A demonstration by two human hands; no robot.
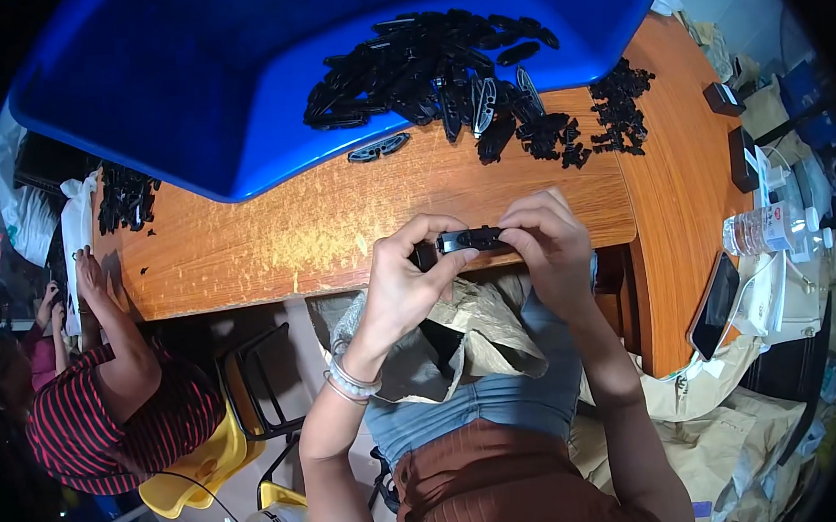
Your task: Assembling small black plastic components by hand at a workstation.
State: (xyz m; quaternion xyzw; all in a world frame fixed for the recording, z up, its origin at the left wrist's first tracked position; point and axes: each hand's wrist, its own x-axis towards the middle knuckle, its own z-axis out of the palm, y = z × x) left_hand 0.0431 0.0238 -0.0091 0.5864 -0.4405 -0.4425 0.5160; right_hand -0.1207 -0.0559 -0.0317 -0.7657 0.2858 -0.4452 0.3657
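Observation:
A small black plastic part [474, 239], long and narrow, is held level between my two hands just above the table's front edge. The fingers and thumb of my left hand [405, 276] pinch its left end. At its other end, my right hand [549, 243] grips with thumb and forefinger. Both hands cover the ends, so its full shape is hidden. Under them an opened brown paper bag [499, 337] with a grey lining rests at my lap. Beyond, a pile of similar black oval parts [406, 66] spills from a blue bin onto the table.
The large blue bin [266, 127] lies tipped on the wooden table [273, 241]. Small black pieces [622, 105] are heaped at right, more black parts [127, 200] at far left. A water bottle [770, 228] and phone [716, 306] lie right. A person in stripes [111, 414] sits left.

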